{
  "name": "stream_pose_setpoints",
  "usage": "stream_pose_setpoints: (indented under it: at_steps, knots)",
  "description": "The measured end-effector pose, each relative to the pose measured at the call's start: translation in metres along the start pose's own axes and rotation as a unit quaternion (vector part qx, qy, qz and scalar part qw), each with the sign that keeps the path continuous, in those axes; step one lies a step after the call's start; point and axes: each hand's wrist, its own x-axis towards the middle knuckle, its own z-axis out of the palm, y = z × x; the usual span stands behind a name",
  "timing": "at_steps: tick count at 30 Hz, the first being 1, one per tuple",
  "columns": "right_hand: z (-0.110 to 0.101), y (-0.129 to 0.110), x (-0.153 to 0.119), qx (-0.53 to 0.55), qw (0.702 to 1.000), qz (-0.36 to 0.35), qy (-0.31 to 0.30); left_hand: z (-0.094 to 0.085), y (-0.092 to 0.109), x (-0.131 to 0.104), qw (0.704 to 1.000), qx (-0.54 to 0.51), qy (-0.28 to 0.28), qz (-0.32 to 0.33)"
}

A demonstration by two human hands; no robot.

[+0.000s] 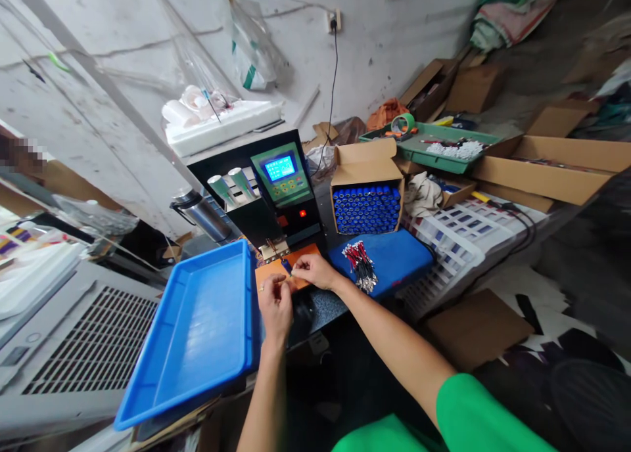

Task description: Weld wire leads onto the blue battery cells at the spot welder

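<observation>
A spot welder (276, 169) with a lit blue screen stands at the back of the bench, its electrodes (274, 247) pointing down at an orange board (269, 268). Below them a small blue battery cell (286, 265) lies between my hands. My right hand (315, 271) pinches close to the cell's near end, fingertips pressed together. My left hand (276, 304) is closed just to the left and nearer me, thumb against forefinger. What either pinch holds is too small to make out. Red and black wire leads (361, 266) lie bunched on a blue pad (394, 258) to the right.
A blue plastic tray (197, 334) sits on the left. An open carton (367, 199) of blue battery cells stands behind the pad. Beside the welder is a metal flask (204, 215). Farther right are a green tray (444, 150) and a white plastic crate (444, 242).
</observation>
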Motion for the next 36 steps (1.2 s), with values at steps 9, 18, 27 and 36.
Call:
stream_pose_setpoints:
  at_steps: [9, 18, 27, 36]
  knots:
    - [-0.006, -0.013, -0.001, 0.156, 0.984, 0.058, 0.067, 0.011, -0.012, 0.013, 0.989, 0.025, -0.139, 0.046]
    - [-0.004, -0.007, 0.006, 0.195, 0.972, 0.068, 0.111, 0.006, -0.007, 0.012, 0.993, -0.047, -0.096, -0.055]
    - [-0.002, 0.001, 0.012, 0.142, 0.981, 0.046, 0.122, 0.008, -0.002, 0.036, 0.991, -0.005, -0.101, -0.086]
    - [-0.001, 0.004, 0.013, 0.114, 0.983, 0.045, 0.135, 0.009, -0.006, 0.031, 0.987, -0.038, -0.127, -0.095]
